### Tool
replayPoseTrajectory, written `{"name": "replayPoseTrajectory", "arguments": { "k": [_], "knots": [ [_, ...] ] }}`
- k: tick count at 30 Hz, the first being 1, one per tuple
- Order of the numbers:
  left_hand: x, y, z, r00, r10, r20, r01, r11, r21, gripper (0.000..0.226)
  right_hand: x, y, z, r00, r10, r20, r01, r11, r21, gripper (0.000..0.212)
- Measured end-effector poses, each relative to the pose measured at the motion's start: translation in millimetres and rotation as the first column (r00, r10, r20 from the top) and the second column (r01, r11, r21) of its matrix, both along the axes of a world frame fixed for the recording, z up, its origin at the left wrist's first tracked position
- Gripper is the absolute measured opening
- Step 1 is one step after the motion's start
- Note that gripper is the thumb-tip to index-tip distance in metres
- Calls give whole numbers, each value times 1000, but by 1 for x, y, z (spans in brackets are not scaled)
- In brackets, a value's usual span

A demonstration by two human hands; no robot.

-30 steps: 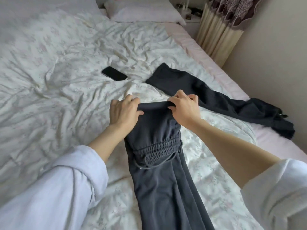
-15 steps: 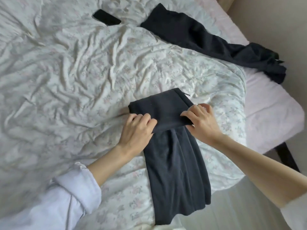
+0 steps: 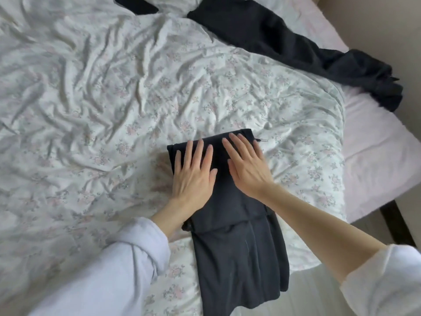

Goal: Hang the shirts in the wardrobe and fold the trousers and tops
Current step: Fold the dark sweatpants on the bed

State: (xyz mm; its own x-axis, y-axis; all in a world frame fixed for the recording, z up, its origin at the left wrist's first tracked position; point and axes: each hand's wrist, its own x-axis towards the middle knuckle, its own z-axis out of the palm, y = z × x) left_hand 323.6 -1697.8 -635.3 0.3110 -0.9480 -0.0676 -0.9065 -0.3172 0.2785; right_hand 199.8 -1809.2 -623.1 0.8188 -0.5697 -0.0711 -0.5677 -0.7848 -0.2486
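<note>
Both hands lie flat on the dark trousers, which rest folded on the flowered duvet near the edge of the bed. The left hand and the right hand have straight, spread fingers and press the upper fold; they grip nothing. To do this step well, I think the palms should smooth outward from the middle, so the layers stay even before the next fold. The lower part hangs over the bed edge and may pull the cloth down. A second dark garment lies well apart, and a dark phone sits at the top.
</note>
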Motion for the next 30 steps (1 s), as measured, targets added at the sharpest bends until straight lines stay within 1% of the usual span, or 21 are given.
{"name": "replayPoseTrajectory", "arguments": {
  "k": [2,4,5,7,8,9,10,11,12,13,14,16,18,19,21,22,24,25,26,28,30],
  "knots": [
    [9,-12,-23,995,100,5,-99,980,172,59,13,-8,-22,986,-6,-164,17,997,70,54],
    [31,-14,-43,972,234,24,-232,938,257,58,5,-19,-44,962,-31,-271,55,995,83,54],
    [46,-13,-47,957,287,35,-286,919,271,58,-3,-26,-49,956,-79,-283,109,990,90,53],
    [80,-15,-47,954,293,66,-300,931,210,58,-12,-45,-48,950,-209,-230,226,973,50,54],
    [93,-18,-44,963,268,31,-270,949,165,54,-10,-56,-44,951,-239,-195,252,967,46,53],
    [101,-24,-40,970,237,-50,-229,965,129,51,-5,-67,-39,961,-217,-172,233,970,74,53],
    [107,-32,-36,965,202,-169,-181,974,133,50,4,-78,-33,973,-143,-181,169,976,138,55],
    [109,-42,-32,937,176,-301,-122,974,190,51,16,-88,-26,974,-41,-222,93,969,229,59],
    [110,-51,-28,897,169,-408,-50,957,286,52,30,-95,-20,957,57,-284,37,949,314,63],
    [110,-61,-24,853,184,-488,28,918,396,52,44,-102,-16,926,133,-354,10,927,376,67],
    [109,-68,-22,808,215,-549,101,867,488,52,55,-105,-13,886,185,-425,8,911,412,70],
    [111,-79,-21,726,302,-618,181,783,595,56,73,-110,-9,806,232,-544,48,891,451,71],
    [113,-83,-20,716,326,-617,210,743,636,60,80,-113,-6,762,252,-596,111,857,503,63],
    [113,-84,-20,721,315,-617,220,740,636,60,80,-112,-5,762,256,-595,137,835,534,53],
    [110,-83,-18,751,270,-602,223,755,617,52,79,-110,-4,777,256,-576,119,838,532,33],
    [107,-82,-14,788,231,-571,217,763,609,49,79,-108,-1,786,256,-562,81,859,505,28],
    [100,-80,-6,870,127,-477,208,781,588,42,81,-105,4,825,246,-509,1,900,437,23],
    [99,-80,-1,888,96,-450,207,790,576,39,83,-104,9,842,242,-482,-22,908,418,21],
    [100,-81,7,890,91,-447,206,795,571,38,85,-106,17,852,239,-466,-35,913,406,20],
    [105,-87,22,861,134,-491,203,794,573,34,89,-110,30,856,233,-462,-53,928,369,20],
    [116,-101,42,852,157,-500,179,810,559,30,94,-122,46,878,185,-441,-48,952,304,22]
  ]
}}
